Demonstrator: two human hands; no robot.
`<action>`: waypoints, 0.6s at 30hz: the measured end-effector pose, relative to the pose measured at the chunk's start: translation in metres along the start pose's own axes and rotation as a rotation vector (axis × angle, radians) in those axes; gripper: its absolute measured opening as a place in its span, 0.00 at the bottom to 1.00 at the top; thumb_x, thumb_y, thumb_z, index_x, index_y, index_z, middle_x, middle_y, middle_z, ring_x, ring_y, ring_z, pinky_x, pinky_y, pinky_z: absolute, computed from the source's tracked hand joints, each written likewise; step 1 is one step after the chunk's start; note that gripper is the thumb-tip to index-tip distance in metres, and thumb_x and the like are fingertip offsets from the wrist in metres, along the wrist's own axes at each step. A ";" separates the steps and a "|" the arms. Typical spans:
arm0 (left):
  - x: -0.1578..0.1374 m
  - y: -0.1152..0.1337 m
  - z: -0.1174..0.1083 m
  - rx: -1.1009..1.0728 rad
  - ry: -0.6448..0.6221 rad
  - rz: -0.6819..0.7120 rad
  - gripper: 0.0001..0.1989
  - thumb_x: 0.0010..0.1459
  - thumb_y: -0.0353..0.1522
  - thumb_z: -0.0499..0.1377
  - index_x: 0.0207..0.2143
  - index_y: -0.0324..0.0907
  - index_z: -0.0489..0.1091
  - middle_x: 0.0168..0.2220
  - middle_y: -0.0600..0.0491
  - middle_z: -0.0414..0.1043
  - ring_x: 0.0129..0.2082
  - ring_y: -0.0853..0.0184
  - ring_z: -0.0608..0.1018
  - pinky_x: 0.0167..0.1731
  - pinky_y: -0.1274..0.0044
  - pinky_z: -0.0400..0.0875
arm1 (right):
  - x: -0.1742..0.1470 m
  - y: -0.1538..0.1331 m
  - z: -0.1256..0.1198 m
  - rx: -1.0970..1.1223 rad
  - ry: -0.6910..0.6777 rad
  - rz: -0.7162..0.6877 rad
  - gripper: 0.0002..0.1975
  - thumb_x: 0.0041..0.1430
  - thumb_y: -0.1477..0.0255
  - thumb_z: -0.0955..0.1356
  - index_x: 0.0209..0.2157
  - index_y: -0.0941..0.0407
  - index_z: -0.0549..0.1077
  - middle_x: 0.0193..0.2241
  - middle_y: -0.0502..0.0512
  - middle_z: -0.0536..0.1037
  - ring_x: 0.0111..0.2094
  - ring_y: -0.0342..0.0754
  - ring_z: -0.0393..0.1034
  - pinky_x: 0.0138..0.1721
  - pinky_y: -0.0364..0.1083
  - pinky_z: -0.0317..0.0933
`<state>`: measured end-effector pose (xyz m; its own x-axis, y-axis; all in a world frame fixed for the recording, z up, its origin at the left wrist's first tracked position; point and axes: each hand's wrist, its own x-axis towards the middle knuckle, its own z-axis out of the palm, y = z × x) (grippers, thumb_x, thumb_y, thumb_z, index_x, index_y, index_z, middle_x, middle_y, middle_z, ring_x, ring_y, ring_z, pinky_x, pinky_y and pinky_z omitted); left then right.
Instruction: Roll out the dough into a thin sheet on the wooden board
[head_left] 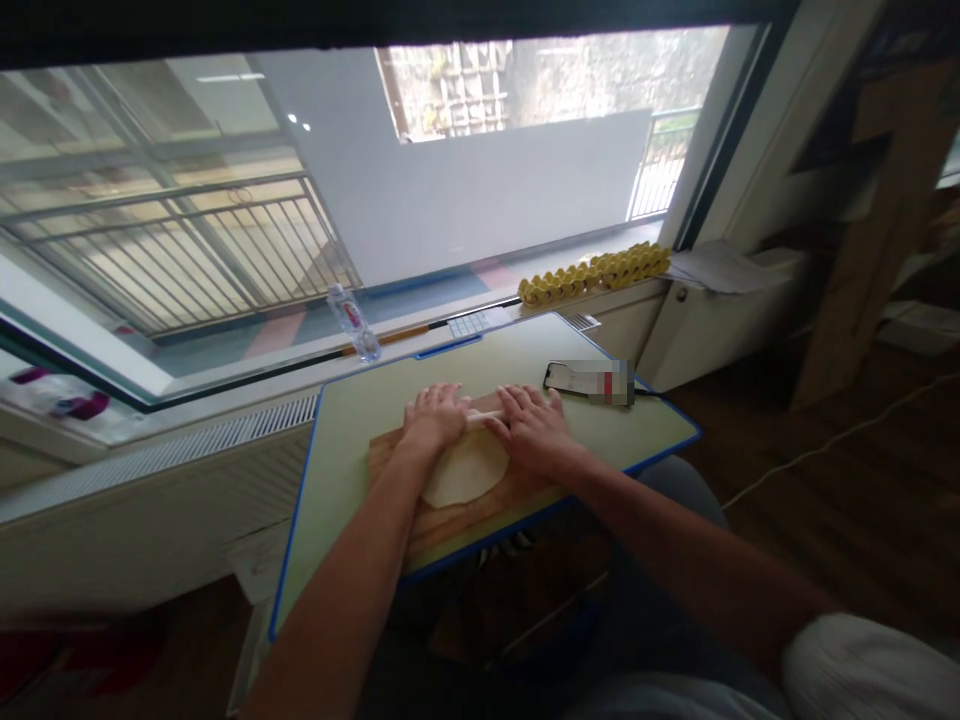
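A round, flat sheet of pale dough point(466, 472) lies on a wooden board point(435, 524) on a small table. Across the dough's far part runs a thin, light rolling pin point(486, 416), visible only between my hands. My left hand point(436, 412) is over its left end, fingers forward and bent around it. On the right end rests my right hand point(534, 424), its fingers over the pin and its thumb pointing inward. The palms hide most of the pin.
The pale green table top point(341, 470) has a blue edge. A phone point(577, 381) lies to the right of the board. On the window sill stand a clear plastic bottle point(354, 322) and yellow egg trays point(592, 276). A radiator point(277, 420) is left of the table.
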<state>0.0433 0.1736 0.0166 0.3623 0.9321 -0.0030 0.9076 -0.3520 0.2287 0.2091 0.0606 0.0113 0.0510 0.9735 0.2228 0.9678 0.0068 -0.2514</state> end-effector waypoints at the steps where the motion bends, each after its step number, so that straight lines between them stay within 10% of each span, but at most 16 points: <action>1: 0.003 0.000 -0.001 -0.004 -0.010 -0.005 0.30 0.71 0.46 0.46 0.70 0.46 0.61 0.73 0.41 0.57 0.72 0.49 0.61 0.67 0.51 0.55 | 0.002 0.000 0.000 -0.004 -0.008 0.000 0.35 0.75 0.50 0.54 0.72 0.56 0.60 0.71 0.65 0.63 0.71 0.63 0.53 0.69 0.70 0.42; 12: -0.049 0.008 0.006 0.207 0.122 0.080 0.28 0.74 0.44 0.41 0.67 0.46 0.66 0.70 0.43 0.64 0.69 0.51 0.64 0.67 0.54 0.58 | -0.036 0.003 0.005 -0.013 0.014 -0.078 0.36 0.75 0.52 0.56 0.73 0.60 0.57 0.72 0.65 0.60 0.72 0.62 0.50 0.72 0.68 0.34; 18: -0.029 0.008 -0.001 0.180 0.010 0.035 0.29 0.74 0.47 0.40 0.68 0.51 0.64 0.72 0.47 0.61 0.71 0.54 0.63 0.68 0.55 0.57 | -0.018 0.007 0.009 -0.029 -0.003 -0.067 0.36 0.75 0.51 0.55 0.73 0.59 0.57 0.72 0.64 0.61 0.72 0.61 0.51 0.71 0.66 0.36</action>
<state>0.0402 0.1437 0.0192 0.3932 0.9194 0.0119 0.9180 -0.3933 0.0508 0.2128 0.0453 -0.0025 -0.0152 0.9719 0.2350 0.9758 0.0657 -0.2084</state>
